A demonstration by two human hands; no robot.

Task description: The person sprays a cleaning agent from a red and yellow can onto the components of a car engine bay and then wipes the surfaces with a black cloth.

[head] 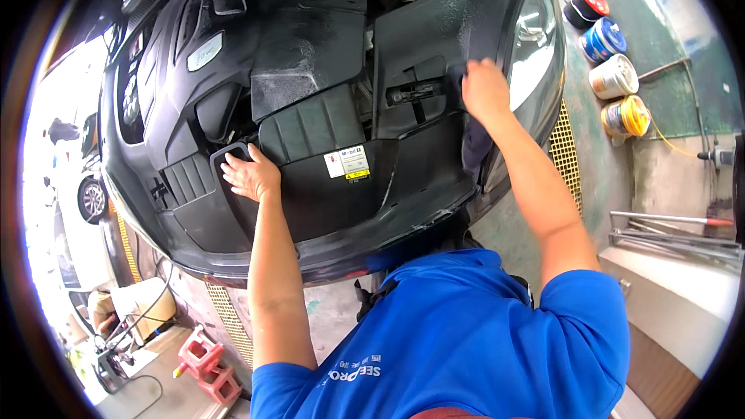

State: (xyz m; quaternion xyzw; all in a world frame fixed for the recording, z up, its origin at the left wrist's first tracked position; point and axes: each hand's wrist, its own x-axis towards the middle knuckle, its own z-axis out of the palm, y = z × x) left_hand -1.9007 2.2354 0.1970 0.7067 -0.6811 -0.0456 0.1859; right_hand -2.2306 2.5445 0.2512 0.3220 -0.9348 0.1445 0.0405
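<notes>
My left hand (251, 174) rests with its fingers spread on the black plastic front cover (326, 203) of a car's engine bay, beside a raised opening in the trim. Further right, my right hand (488, 92) is closed on what looks like a dark cloth (457, 74), close to the headlight (528, 41). Part of the cloth seems to hang below the wrist, in shadow. Between my hands lie a ribbed black duct cover (317, 122) and the hood latch (416, 92). Pale dust or residue marks the engine cover (285, 90).
Several pails, among them a blue pail (604, 39) and a yellow pail (625, 116), line the right wall. Yellow floor grating (566, 157) runs alongside the car. Red plastic stools (201, 355) and a machine with hoses (142, 305) stand lower left. A white car (81, 233) is beyond.
</notes>
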